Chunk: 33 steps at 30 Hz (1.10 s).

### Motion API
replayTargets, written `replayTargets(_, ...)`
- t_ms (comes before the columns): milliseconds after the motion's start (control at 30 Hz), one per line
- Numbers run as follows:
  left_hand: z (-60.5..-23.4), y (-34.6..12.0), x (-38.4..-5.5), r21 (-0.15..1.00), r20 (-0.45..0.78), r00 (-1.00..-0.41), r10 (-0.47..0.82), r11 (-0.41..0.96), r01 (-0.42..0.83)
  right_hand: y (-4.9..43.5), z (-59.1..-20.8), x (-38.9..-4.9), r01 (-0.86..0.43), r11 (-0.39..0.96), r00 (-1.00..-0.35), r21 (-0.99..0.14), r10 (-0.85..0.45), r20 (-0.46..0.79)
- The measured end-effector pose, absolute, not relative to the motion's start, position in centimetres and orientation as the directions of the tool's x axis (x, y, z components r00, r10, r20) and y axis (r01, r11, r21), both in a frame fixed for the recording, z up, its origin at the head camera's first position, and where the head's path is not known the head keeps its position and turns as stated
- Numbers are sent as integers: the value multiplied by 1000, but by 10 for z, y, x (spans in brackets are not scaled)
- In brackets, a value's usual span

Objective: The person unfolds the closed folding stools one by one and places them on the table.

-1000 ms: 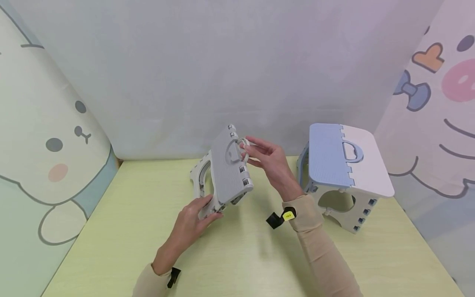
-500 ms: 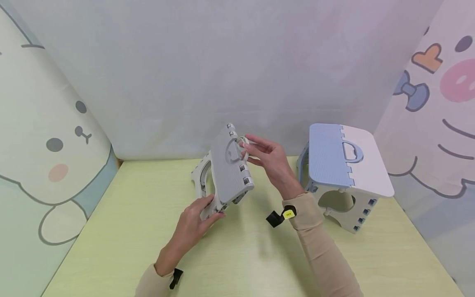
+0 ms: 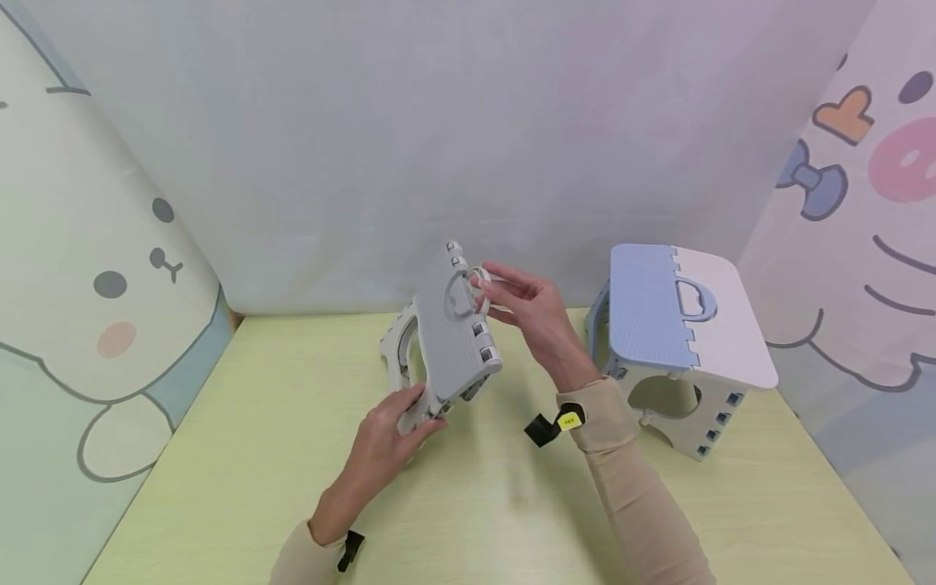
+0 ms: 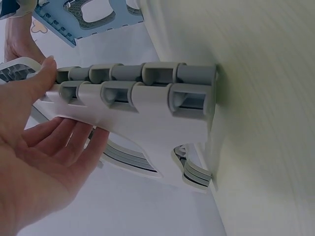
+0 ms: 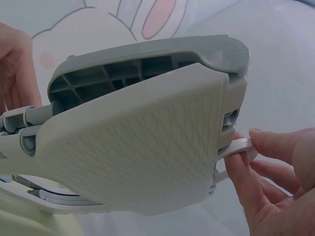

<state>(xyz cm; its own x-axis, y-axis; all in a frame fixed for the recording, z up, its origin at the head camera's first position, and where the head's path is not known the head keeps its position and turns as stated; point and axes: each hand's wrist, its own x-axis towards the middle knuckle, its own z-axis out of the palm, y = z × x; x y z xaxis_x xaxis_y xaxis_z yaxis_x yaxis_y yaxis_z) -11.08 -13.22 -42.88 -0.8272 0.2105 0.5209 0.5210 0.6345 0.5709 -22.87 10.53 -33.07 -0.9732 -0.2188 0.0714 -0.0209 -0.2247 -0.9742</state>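
A grey and white folding stool (image 3: pixel 455 337) is half folded and tilted, its seat sloping steeply, in the middle of the head view. My left hand (image 3: pixel 383 435) grips the leg panel at its lower near side. In the left wrist view, the thumb lies over the hinged edge (image 4: pixel 162 73) and the fingers lie under the panel (image 4: pixel 162 110). My right hand (image 3: pixel 537 313) pinches the stool's pale carry handle (image 5: pixel 238 146) between thumb and fingers. The right wrist view shows the white textured half of the seat (image 5: pixel 138 147) folded close to the grey half (image 5: pixel 147 54).
A blue and white folding stool (image 3: pixel 651 305) stands unfolded on the table (image 3: pixel 292 374) to the right, near my right forearm. Behind the table hangs a plain pale backdrop (image 3: pixel 439 146). Cartoon-printed panels (image 3: pixel 132 325) rise at both sides.
The grey and white stool has shifted very slightly to the right, and my left hand with it. Both hands keep the same hold on it. The blue and white stool stays in place.
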Motion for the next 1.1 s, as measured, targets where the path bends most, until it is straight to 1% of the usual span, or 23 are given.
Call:
replayTargets(300, -430, -129, -111, 573, 544, -810, 220, 608, 550, 105, -327, -227, -6, -262, -971, -965, -231, 69)
replayTargets(700, -429, -126, -109, 592, 535, -816, 218, 592, 547, 106, -325, -228, 49, -343, -962, -938, -268, 47)
replayTargets(1100, -429, -122, -108, 612, 529, -822, 210, 577, 541, 106, -322, -230, 52, -357, -958, -933, -281, 54)
